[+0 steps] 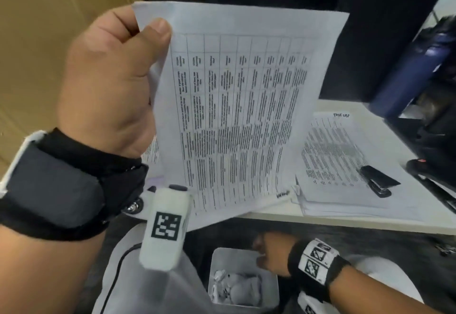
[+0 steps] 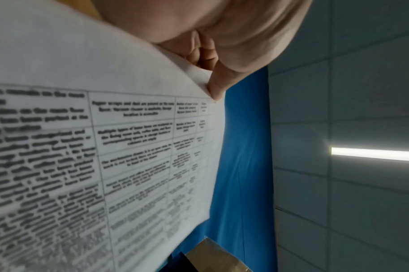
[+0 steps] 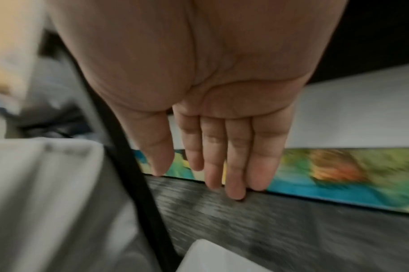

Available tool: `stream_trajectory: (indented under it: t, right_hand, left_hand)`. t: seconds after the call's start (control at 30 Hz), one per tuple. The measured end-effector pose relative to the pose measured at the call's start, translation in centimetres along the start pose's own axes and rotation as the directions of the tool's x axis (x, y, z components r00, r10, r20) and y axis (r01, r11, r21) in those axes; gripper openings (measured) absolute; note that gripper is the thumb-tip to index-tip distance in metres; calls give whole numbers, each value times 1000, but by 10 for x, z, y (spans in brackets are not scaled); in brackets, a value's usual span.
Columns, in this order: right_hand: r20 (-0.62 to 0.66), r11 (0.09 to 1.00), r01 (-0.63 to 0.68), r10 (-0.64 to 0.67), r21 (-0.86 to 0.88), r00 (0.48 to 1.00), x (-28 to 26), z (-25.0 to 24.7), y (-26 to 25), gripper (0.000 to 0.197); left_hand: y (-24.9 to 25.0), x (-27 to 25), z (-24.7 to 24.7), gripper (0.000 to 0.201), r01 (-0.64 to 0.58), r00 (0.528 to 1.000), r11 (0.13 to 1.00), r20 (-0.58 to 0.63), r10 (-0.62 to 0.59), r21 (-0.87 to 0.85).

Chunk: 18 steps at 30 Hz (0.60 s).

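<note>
- The left hand (image 1: 108, 79) pinches the printed sheet (image 1: 237, 116) at its upper left edge. The thumb (image 1: 153, 42) presses on the printed side and the other fingers are curled behind the paper.
- From this pinch the sheet hangs down and to the right, raised in the air above the table (image 1: 370, 109). Its lower corner, the one farthest from the grip, comes close to the table edge.
- The left wrist view suggests a second leaf under the thumb, but I cannot tell for sure.
- The right hand (image 1: 271, 252) is well below the grip, over a small white waste bin (image 1: 219, 254) with crumpled paper inside. Its fingers (image 3: 236, 165) are straight and relaxed and it holds nothing.
- I judge the paper very light, thin and floppy. Held at one corner only, it bends, swings and may crease or tear at the pinch.
- A second hold on the opposite free edge would keep it flat. A gentle pinch is enough.
- To the right of the grip and lower, a stack of papers (image 1: 345, 200) lies on the table, with a black stapler (image 1: 377, 180) on top.
</note>
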State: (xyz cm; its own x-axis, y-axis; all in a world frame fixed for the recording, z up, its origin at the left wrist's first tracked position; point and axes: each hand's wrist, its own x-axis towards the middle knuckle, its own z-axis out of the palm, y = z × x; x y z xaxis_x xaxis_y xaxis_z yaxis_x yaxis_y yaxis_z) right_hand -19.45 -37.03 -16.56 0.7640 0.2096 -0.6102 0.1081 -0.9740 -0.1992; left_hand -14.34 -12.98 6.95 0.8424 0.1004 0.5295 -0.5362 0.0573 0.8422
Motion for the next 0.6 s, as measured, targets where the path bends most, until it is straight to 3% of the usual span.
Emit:
stream_trajectory:
  t: [0.1, 0.13, 0.23, 0.27, 0.3, 0.37, 0.4, 0.43, 0.47, 0.5, 0.57, 0.6]
  right_hand:
    - [37, 979, 180, -184, 92, 982, -61, -30, -20, 38]
    - [19, 967, 223, -227, 123, 974, -86, -44, -26, 33]
    - [-60, 815, 344, -359, 466, 931, -155, -96, -30, 15]
    - [-181, 726, 417, -384, 547, 906, -172, -108, -27, 6]
    - [-376, 619, 518, -357, 590, 855, -186, -119, -22, 12]
    - [-768, 498, 703, -110, 507, 631, -197, -130, -2, 42]
    - [-851, 502, 727, 34, 468, 525, -194, -131, 6, 57]
    - [-881, 562, 699, 124, 442, 456, -186, -129, 14, 73]
    - [-872, 631, 625, 186, 460, 453, -176, -127, 16, 86]
    - [-840, 644, 579, 200, 500, 504, -164, -126, 17, 93]
    - [-743, 506, 586, 183, 633, 644, -148, -121, 14, 75]
    - [-713, 444, 587, 196, 677, 674, -144, -119, 11, 54]
  left_hand:
    - [-4, 3, 4, 18, 90, 994, 962, -29, -101, -259]
    - [-5, 3, 5, 10, 110, 992, 957, -28, -121, -268]
    - [-6, 1, 6, 9, 134, 990, 947, -4, -141, -292]
    - [-6, 0, 7, 10, 140, 989, 948, -2, -147, -285]
    - [-5, -2, 9, 10, 157, 987, 943, 5, -163, -295]
    - [-7, -6, 14, 11, 190, 981, 932, 10, -196, -309]
    - [-9, -8, 18, 11, 207, 977, 925, 18, -212, -318]
    - [-9, -11, 21, 12, 230, 972, 914, 33, -232, -333]
    - [-11, -14, 24, 12, 251, 967, 904, 51, -249, -346]
    - [-13, -16, 27, 11, 274, 961, 892, 67, -268, -359]
    - [-18, -21, 33, 10, 320, 946, 866, 73, -317, -384]
    - [-21, -22, 35, 9, 338, 938, 853, 69, -340, -397]
